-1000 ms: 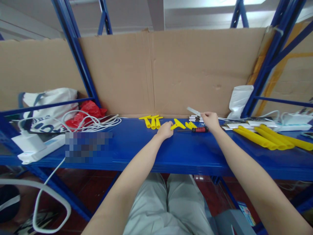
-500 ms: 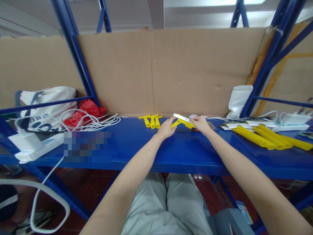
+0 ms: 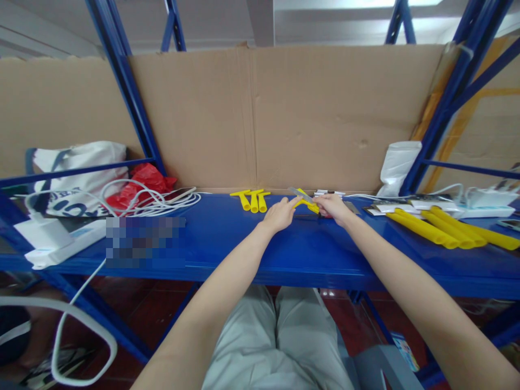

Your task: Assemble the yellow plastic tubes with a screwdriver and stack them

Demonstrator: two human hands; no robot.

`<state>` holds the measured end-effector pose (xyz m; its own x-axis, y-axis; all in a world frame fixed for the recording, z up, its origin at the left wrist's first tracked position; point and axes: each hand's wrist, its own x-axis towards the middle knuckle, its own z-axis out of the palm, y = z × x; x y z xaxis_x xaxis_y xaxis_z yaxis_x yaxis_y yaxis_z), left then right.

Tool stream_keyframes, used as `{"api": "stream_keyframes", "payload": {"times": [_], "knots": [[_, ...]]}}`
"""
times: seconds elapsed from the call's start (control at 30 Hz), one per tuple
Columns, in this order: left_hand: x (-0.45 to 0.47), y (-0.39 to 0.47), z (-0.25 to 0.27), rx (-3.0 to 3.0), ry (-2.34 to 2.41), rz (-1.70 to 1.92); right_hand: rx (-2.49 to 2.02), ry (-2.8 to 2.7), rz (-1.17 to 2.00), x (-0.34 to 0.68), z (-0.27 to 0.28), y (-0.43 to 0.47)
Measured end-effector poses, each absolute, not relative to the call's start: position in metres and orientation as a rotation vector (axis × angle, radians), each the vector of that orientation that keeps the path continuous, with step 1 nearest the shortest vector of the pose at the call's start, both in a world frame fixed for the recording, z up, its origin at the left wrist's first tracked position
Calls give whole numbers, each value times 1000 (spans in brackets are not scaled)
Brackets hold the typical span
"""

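Note:
My left hand (image 3: 280, 215) is closed on a yellow T-shaped plastic tool (image 3: 307, 206) above the blue bench. Its fingers partly cover the tool, so I cannot make out its full shape. Pinched in my right hand (image 3: 332, 206) is a thin, flat grey strip (image 3: 299, 193) that lies against the yellow tool; how the two meet is hidden. Three similar yellow T-shaped tools (image 3: 254, 201) lie side by side on the bench, left of my hands. A dark red item (image 3: 325, 215) shows partly under my right hand.
Yellow tubes (image 3: 442, 230) lie at the right by flat packets (image 3: 400, 208) and a white pouch (image 3: 398, 169). A power strip (image 3: 67, 246), coiled white cables (image 3: 179, 204) and a red bag (image 3: 142, 187) are at the left. Cardboard (image 3: 325, 119) walls the back.
The strip has turned from showing a bright white face to a thinner, greyer look. The yellow tool has rotated in my hands, and my left hand has shifted slightly right.

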<state>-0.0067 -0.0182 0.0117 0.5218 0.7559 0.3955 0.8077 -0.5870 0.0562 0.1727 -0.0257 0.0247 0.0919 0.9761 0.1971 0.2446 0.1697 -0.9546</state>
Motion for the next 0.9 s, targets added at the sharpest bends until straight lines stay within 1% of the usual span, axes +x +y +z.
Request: {"api": "stream_keyframes", "payload": {"times": [0.13, 0.27, 0.43, 0.63, 0.9], "knots": [[-7, -16, 10, -2666, -1325, -598, -1210, -1356, 1028, 173, 24, -26], [-8, -15, 9, -2692, -1333, -642, -1169, -1410, 1091, 173, 21, -26], [-7, -14, 8, -2647, -1370, -658, -1189, -1445, 1063, 172, 22, -28], [-5, -16, 10, -2561, -1454, -585, -1239, -1503, 1022, 171, 25, -30], [-4, -22, 15, -2526, -1444, -452, -1311, -1495, 1012, 172, 28, -31]]}}
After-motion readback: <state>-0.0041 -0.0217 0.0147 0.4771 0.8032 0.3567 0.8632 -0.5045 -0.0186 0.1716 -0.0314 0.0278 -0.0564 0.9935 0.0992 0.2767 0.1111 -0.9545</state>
